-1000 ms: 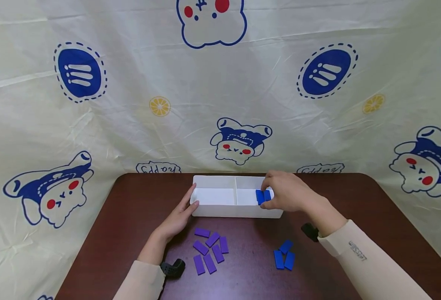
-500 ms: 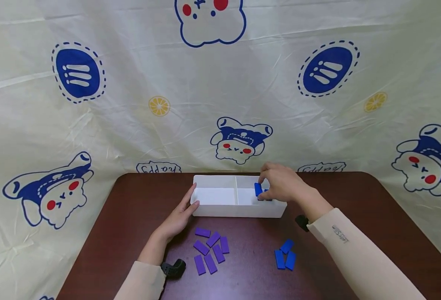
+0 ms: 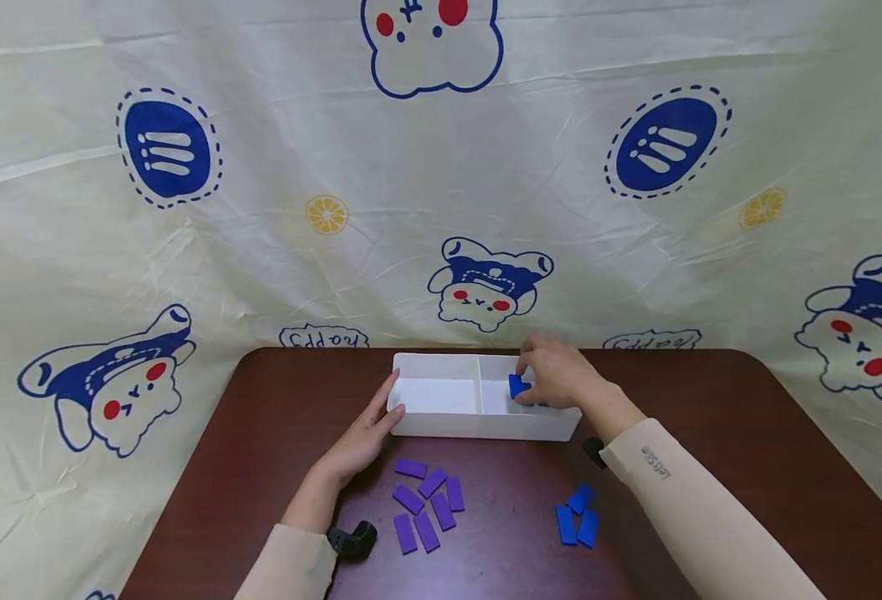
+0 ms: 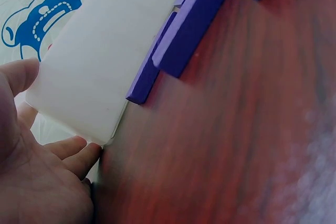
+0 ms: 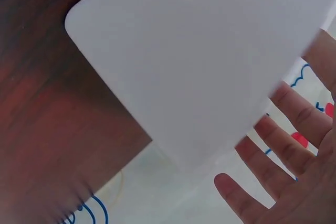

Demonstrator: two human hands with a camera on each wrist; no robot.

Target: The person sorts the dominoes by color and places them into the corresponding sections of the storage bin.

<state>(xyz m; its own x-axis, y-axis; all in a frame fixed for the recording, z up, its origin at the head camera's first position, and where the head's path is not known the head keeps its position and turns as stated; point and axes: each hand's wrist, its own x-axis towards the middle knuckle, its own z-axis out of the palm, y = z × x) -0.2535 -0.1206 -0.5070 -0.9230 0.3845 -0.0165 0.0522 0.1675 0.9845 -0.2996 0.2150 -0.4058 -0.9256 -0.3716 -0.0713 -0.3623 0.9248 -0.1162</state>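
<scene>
A white two-compartment box (image 3: 441, 423) lies lengthwise on the table. My left hand (image 3: 360, 437) grips its left end, thumb at the front corner and fingers along the end wall; the left wrist view shows the fingertips (image 4: 86, 157) right at the lower corner. My right hand (image 3: 561, 375) reaches into the right compartment and pinches a small blue rectangular block (image 3: 517, 386) between thumb and fingers. More blue shows under that hand, mostly hidden. In the right wrist view, the box wall (image 5: 194, 56) hides the fingertips and the block.
Several purple blocks (image 3: 405, 533) lie loose in front of the box on the brown table (image 3: 501, 550). Three blue blocks (image 3: 566, 525) lie close together at front right. A printed sheet (image 3: 381, 283) hangs behind the table's far edge.
My right hand has shifted left inside the right compartment with the blue block, which stood more upright half a second ago and now sits lower. The left hand keeps its hold on the box.
</scene>
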